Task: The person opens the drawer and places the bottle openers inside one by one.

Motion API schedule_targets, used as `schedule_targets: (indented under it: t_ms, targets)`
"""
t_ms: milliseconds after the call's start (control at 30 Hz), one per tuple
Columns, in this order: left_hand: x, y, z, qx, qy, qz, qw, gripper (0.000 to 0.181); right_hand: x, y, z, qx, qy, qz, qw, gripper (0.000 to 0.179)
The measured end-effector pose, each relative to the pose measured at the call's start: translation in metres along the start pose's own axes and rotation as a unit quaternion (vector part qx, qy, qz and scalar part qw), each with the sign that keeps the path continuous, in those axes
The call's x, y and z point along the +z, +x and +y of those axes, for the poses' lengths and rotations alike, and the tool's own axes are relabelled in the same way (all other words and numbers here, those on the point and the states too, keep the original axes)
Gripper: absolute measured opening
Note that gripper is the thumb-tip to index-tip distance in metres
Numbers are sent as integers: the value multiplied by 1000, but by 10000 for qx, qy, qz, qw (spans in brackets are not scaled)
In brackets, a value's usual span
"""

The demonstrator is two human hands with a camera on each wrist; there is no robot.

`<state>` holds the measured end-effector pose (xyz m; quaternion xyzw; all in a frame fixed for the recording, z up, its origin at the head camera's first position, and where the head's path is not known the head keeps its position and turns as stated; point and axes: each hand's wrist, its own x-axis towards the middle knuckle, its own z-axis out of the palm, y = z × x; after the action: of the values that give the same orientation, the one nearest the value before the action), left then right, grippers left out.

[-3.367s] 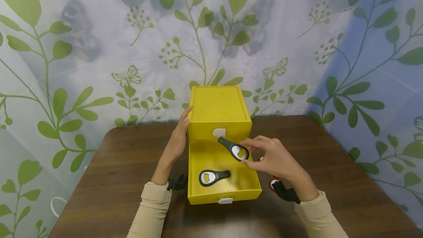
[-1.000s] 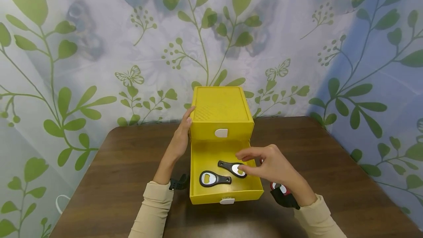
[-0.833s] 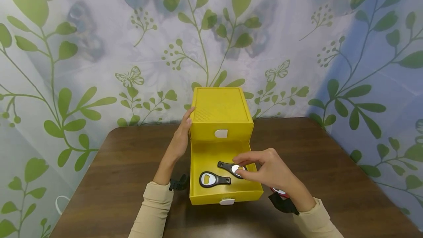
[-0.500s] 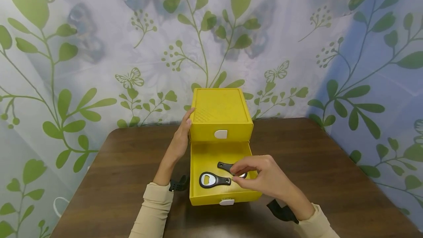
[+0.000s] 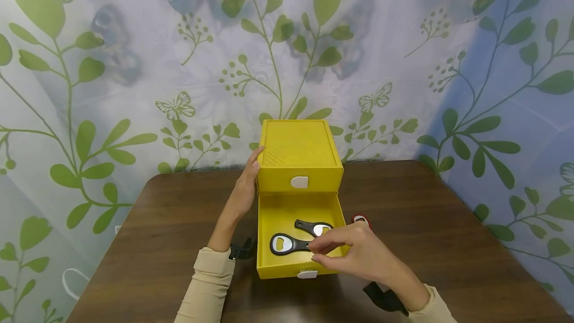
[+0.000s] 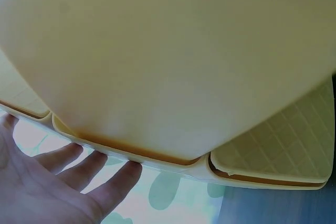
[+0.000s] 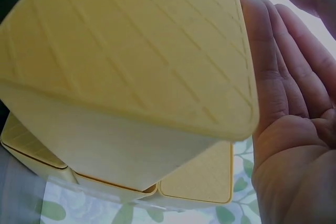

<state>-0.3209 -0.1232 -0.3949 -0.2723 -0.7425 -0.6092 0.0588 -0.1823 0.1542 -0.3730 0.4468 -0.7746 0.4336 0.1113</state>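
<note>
Reaching over the pulled-out drawer point(image 5: 287, 207) of a yellow box point(image 5: 300, 144), the right hand point(image 5: 358, 253) has its thumb and fingertips at the handle end of the nearer bottle opener point(image 5: 293, 245); in the right wrist view the fingers lie straight, side by side, and the thumb stands apart from them, with nothing pinched; whether a fingertip touches the handle, I cannot tell.

Both bottle openers are lying inside the drawer; the nearer one has its white head to the left and its black handle to the right; the farther bottle opener point(image 5: 309, 227) lies just behind, apart from it, with the handle to the left and the head partly covered by the right hand.

The left hand point(image 5: 242, 193) rests along the left side of the box; its fingers are stretched and spread, as the left wrist view shows.

Above the drawer, a white knob point(image 5: 299, 182) sits on the box front; to the right of the drawer, a small red-edged thing point(image 5: 361, 219) lies on the brown table point(image 5: 179, 213), partly hidden by the right hand; behind stands a backdrop point(image 5: 394, 64) with green leaves.
</note>
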Motion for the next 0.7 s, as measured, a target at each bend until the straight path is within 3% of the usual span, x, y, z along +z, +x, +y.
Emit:
schedule_targets:
  t_ms: [300, 567, 700]
  targets:
    - [0, 0, 0, -22, 31, -2, 10000, 52, 0, -7, -3, -41, 128, -265, 9996, 22]
    - [0, 1, -1, 45, -36, -22, 10000, 53, -2, -13, -6, -354, 4, -202, 9992, 25]
    - [0, 0, -2, -7, -85, -25, 10000, 52, 0, -16, -6, -311, 147, -333, 9989, 24]
